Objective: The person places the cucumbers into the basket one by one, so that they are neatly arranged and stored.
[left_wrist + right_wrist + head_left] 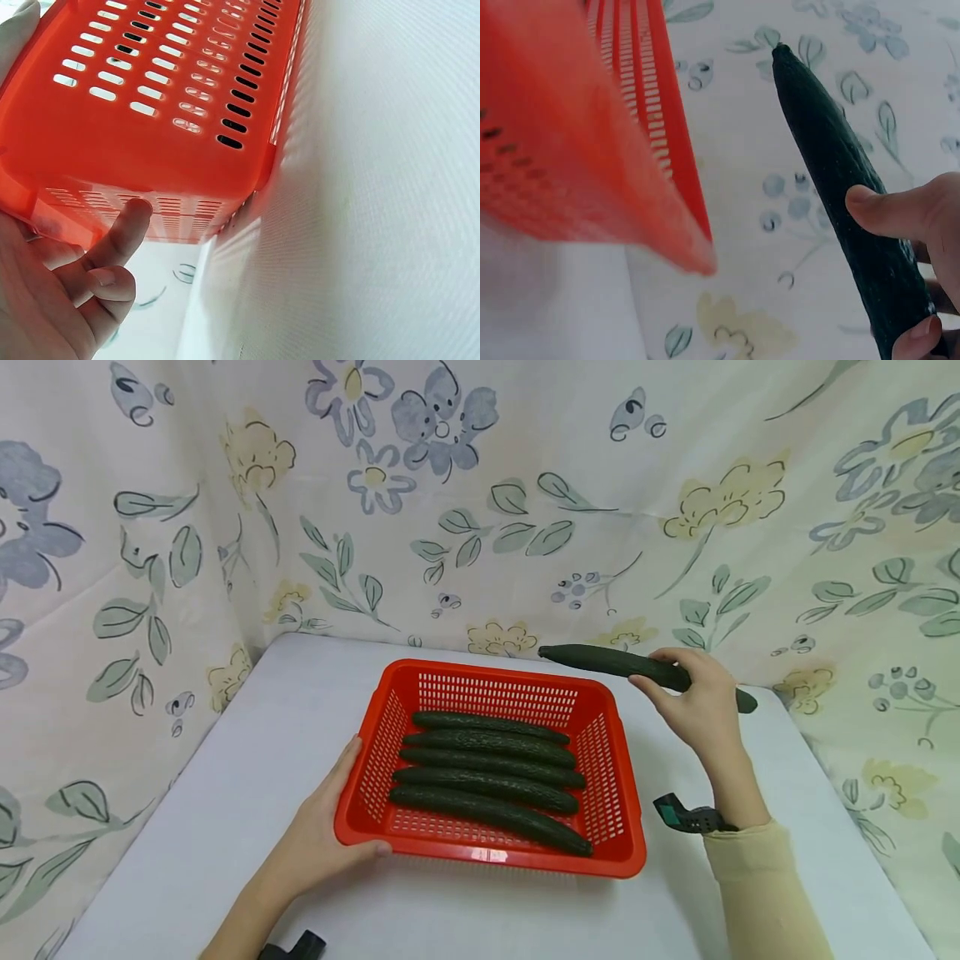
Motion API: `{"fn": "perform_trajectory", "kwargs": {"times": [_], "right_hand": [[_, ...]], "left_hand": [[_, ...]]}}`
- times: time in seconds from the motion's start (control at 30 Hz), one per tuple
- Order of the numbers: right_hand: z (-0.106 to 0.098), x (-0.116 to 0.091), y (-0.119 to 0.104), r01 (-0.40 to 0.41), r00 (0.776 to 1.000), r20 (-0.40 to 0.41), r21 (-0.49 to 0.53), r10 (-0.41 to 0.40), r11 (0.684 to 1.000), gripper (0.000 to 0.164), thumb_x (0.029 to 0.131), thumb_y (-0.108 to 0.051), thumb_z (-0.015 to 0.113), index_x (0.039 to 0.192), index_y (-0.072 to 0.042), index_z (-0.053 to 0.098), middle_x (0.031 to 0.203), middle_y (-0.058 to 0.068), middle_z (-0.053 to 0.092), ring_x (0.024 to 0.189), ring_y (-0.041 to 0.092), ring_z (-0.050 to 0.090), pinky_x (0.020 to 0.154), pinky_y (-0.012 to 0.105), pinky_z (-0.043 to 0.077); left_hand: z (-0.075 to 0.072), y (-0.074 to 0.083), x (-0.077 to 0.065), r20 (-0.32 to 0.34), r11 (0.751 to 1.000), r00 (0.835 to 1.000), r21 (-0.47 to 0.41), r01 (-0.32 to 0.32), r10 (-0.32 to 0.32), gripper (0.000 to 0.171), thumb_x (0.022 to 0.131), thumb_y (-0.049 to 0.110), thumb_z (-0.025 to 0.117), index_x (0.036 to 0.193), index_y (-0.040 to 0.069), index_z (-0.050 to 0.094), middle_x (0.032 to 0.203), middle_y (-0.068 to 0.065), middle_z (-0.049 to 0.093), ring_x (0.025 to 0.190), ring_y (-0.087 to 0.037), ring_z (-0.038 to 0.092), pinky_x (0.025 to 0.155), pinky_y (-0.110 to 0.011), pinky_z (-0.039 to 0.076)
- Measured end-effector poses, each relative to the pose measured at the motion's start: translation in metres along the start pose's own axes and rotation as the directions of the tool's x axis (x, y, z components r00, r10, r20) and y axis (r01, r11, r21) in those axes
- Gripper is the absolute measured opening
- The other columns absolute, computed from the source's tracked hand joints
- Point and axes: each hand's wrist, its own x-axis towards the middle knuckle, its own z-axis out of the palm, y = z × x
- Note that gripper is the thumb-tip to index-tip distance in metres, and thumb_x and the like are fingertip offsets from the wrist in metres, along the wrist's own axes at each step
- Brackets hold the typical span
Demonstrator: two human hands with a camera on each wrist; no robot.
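Observation:
A long dark green cucumber (pixel 592 657) is gripped near its middle by my right hand (pixel 693 697), above and beyond the basket's right rim. In the right wrist view the thumb (pixel 889 212) presses along one side of the cucumber (pixel 832 165), with fingers wrapped behind it. My left hand (pixel 330 827) holds the red plastic basket (pixel 628 810) at its left near corner, thumb on the near rim and fingers along the left side. From the left wrist view, curled fingers (pixel 124 232) touch the basket's slotted wall (pixel 135 161). Several cucumbers (pixel 487 785) lie side by side inside.
The basket stands on a white-covered table (pixel 450 914). A floral curtain (pixel 480 543) hangs behind the table and along both sides. A black band (pixel 693 817) sits on the right wrist, and a black device (pixel 300 946) shows by the left wrist.

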Motion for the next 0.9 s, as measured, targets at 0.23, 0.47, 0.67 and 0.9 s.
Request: {"fn": "perform_trajectory", "kwargs": {"times": [0.23, 0.47, 0.67, 0.9], "right_hand": [[0.009, 0.012, -0.03, 0.041, 0.999, 0.023, 0.043, -0.042, 0.998, 0.036, 0.088, -0.021, 0.089, 0.115, -0.003, 0.075, 0.112, 0.02, 0.073, 0.107, 0.038, 0.063, 0.088, 0.055, 0.047], [0.02, 0.02, -0.055, 0.069, 0.996, 0.044, 0.081, -0.073, 0.994, 0.033, 0.089, -0.021, 0.088, 0.114, -0.004, 0.075, 0.114, 0.017, 0.073, 0.108, 0.034, 0.063, 0.088, 0.051, 0.049], [0.033, 0.022, -0.073, 0.065, 0.994, 0.084, 0.103, -0.074, 0.993, 0.034, 0.089, -0.022, 0.088, 0.115, -0.004, 0.075, 0.114, 0.017, 0.072, 0.109, 0.035, 0.062, 0.091, 0.055, 0.05], [0.051, 0.02, -0.091, 0.068, 0.98, 0.182, 0.085, -0.082, 0.994, 0.038, 0.09, -0.03, 0.087, 0.117, -0.006, 0.074, 0.118, 0.016, 0.072, 0.114, 0.037, 0.064, 0.093, 0.056, 0.052]], "left_hand": [[0.0, 0.0, 0.0, 0.003, 1.0, 1.0, -0.017, -0.008, 0.008, 0.131, 0.073, 0.041, 0.097, 0.172, 0.03, 0.012, 0.173, -0.012, 0.03, 0.134, -0.034, 0.057, 0.085, -0.024, 0.057], [-0.001, 0.0, 0.0, 0.004, 1.0, 1.0, -0.021, -0.006, 0.006, 0.131, 0.073, 0.041, 0.097, 0.172, 0.03, 0.012, 0.173, -0.012, 0.03, 0.133, -0.034, 0.057, 0.085, -0.024, 0.057], [-0.002, 0.0, 0.0, 0.003, 1.0, 1.0, -0.017, -0.013, 0.013, 0.132, 0.072, 0.041, 0.097, 0.172, 0.029, 0.013, 0.174, -0.012, 0.028, 0.136, -0.035, 0.055, 0.087, -0.025, 0.057], [-0.002, -0.001, 0.0, 0.002, 1.0, 1.0, -0.017, -0.014, 0.014, 0.132, 0.072, 0.04, 0.098, 0.172, 0.028, 0.013, 0.174, -0.012, 0.028, 0.136, -0.035, 0.055, 0.087, -0.025, 0.057]]}}
